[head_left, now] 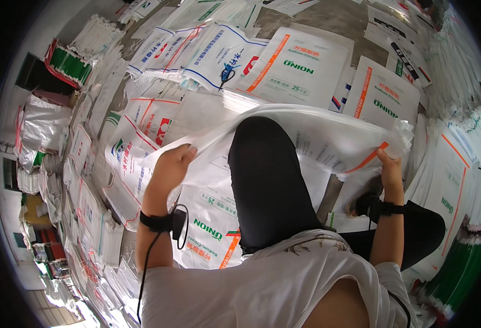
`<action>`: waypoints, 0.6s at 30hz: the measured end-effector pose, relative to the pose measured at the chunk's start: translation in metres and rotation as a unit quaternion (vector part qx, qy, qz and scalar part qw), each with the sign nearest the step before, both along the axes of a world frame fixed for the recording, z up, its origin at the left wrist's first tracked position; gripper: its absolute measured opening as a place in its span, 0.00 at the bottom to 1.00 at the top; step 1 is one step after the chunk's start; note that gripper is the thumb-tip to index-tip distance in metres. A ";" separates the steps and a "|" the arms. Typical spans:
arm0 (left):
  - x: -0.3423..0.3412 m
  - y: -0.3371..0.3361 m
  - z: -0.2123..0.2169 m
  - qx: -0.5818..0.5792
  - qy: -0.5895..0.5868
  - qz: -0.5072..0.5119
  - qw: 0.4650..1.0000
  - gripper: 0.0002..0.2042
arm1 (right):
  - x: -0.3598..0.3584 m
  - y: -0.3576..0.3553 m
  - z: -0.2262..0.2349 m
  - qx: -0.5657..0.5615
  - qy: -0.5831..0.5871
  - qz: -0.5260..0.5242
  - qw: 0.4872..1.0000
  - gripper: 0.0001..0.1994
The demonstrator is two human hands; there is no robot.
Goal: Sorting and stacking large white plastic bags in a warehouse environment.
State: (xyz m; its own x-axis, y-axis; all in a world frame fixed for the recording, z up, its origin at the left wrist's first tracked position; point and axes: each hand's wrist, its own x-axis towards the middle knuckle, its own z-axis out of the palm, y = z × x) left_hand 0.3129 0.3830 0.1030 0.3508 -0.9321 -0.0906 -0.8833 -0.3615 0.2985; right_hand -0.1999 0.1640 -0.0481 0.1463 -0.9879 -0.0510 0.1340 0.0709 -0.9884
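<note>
Person lifting a white sack (317,136) over scattered sacks (300,68)
Left hand (170,164) and right hand (389,167) are each gripping an edge, fingers clamped on it

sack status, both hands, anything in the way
Left hand and right hand grip white sack ends. Sack draped over raised knee. Sacks underfoot.

A big white woven sack (317,134) with an orange stripe and small print is lifted off the floor. It stretches flat and wide across a black-clad knee, sagging a little, with one end bunched and the other end frayed.
</note>
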 end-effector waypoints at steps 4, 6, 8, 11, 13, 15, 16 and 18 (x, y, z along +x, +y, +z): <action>0.021 -0.014 0.011 0.062 0.136 0.011 0.989 0.19 | -0.002 0.002 -0.001 -0.007 0.005 0.011 1.000 0.27; 0.028 -0.019 0.011 0.055 0.125 -0.049 0.989 0.19 | -0.003 0.004 0.001 -0.020 0.017 0.012 1.000 0.27; 0.035 -0.022 0.013 0.066 0.070 -0.042 0.994 0.19 | -0.002 0.006 0.001 -0.026 0.016 0.006 0.999 0.26; 0.031 -0.023 0.025 0.072 0.015 0.001 0.997 0.19 | -0.006 0.006 -0.001 -0.019 0.036 -0.005 0.999 0.23; 0.024 -0.024 0.029 0.067 0.015 0.040 0.997 0.18 | -0.009 0.006 -0.003 -0.005 0.053 -0.008 0.999 0.22; 0.023 -0.021 0.024 0.062 -0.027 0.038 0.997 0.18 | -0.009 0.006 -0.001 -0.013 0.038 -0.003 0.999 0.20; 0.025 -0.017 0.024 0.062 -0.027 0.042 0.997 0.18 | -0.008 0.005 -0.003 -0.013 0.037 0.000 0.999 0.20; 0.030 -0.008 0.024 0.038 0.055 0.000 0.998 0.26 | -0.009 0.005 -0.006 -0.024 0.033 -0.003 0.999 0.20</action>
